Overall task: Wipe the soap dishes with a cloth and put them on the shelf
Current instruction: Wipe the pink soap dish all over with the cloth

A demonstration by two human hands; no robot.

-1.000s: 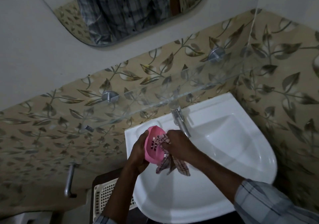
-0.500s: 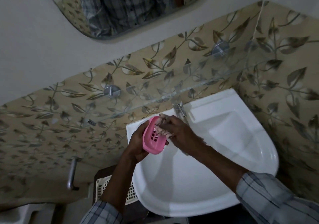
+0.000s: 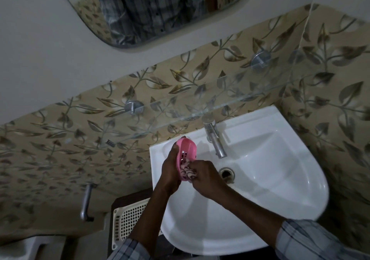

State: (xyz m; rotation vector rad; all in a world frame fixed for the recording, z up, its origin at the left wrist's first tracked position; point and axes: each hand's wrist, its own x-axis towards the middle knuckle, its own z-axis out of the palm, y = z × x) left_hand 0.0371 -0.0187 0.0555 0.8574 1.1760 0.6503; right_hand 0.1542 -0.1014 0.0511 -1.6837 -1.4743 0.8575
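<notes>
The pink slotted plastic soap dish [image 3: 186, 153] stands on edge in the left hand [image 3: 170, 167] — fingers wrapped round its back. The right hand [image 3: 202, 176] clenches a bunched checked cloth [image 3: 187, 172] against its hollow (wiping step). Next, probably: lift it beyond the fingertips onto the clear glass shelf [image 3: 200, 114].

White sink [image 3: 280, 189] at right, chrome tap [image 3: 215, 139] at its far edge. Mirror [image 3: 160, 9] on far wall. Cream mesh basket [image 3: 128, 221] near-left of sink.
</notes>
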